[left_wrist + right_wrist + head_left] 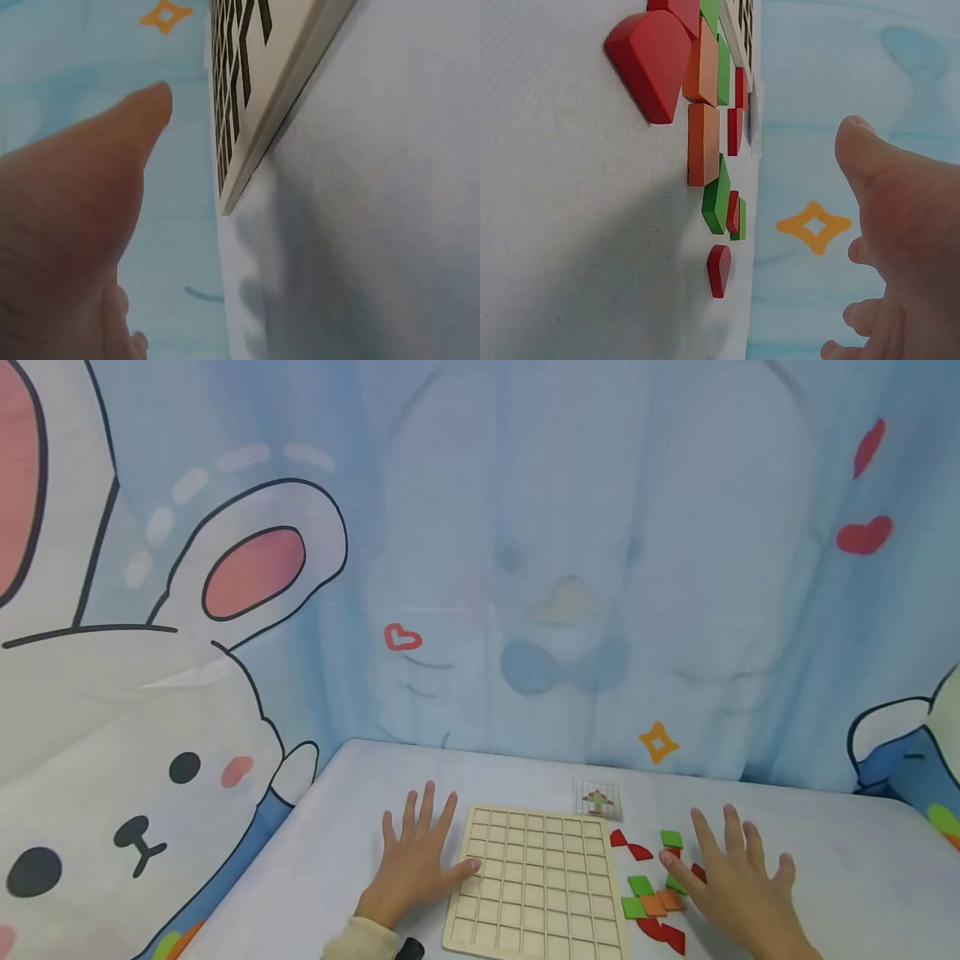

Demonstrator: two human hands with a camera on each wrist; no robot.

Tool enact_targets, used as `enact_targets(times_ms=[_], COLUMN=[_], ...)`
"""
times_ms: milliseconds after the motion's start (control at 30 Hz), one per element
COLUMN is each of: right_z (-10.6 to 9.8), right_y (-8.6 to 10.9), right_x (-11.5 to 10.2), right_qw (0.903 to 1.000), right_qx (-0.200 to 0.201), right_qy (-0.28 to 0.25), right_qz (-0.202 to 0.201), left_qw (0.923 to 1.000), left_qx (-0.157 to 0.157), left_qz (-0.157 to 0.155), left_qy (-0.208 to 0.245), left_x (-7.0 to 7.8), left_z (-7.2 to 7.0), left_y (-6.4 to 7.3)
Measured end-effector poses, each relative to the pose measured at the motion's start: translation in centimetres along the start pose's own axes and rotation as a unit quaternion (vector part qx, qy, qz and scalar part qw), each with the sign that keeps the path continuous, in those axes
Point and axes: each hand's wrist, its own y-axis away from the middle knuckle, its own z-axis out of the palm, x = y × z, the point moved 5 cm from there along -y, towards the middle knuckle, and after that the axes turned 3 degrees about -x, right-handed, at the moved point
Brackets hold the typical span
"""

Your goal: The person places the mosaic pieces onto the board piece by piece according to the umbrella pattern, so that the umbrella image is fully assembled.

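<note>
A pale wooden grid board point(536, 881) with rows of square recesses lies on the white table. My left hand point(416, 864) is spread at its left edge, the thumb overlapping the board's border in the head view; in the left wrist view that thumb point(127, 127) stands beside the board's side. My right hand point(738, 885) spreads its fingers over the table to the right and holds nothing. Between it and the board lie loose pieces: green squares point(633, 907), orange squares point(653, 905) and red curved pieces point(674, 938). In the right wrist view a red piece point(652, 64) lies nearest.
A small pattern card point(597, 800) with a red and green arrow-like figure lies behind the board's far right corner. A blue curtain point(570, 527) with cartoon prints hangs behind the white table point(847, 860). A dark object point(410, 949) shows by the left sleeve.
</note>
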Motion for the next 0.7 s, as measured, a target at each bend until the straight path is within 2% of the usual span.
enact_targets(times_ms=[233, 367, 600, 700], right_z=[-0.1, 0.0, -0.1, -0.3], right_y=[-0.1, -0.3, -0.4, -0.4], right_x=[0.2, 0.2, 0.0, 0.0], right_qw=[0.9999, 0.9996, 0.9991, 0.9990], right_qx=[-0.011, -0.020, -0.034, -0.038], right_qy=[-0.008, -0.019, -0.024, -0.024], right_qz=[0.007, 0.005, 0.005, 0.003], left_qw=[0.9973, 0.9940, 0.9861, 0.9834], left_qx=[-0.053, -0.082, -0.152, -0.169], left_qz=[0.046, 0.065, 0.048, 0.048], left_qy=[0.022, 0.033, 0.048, 0.044], left_x=[0.9, 1.4, 1.3, 1.3], left_z=[-0.3, 0.0, 1.6, 2.0], left_y=[1.6, 2.3, 3.9, 4.3])
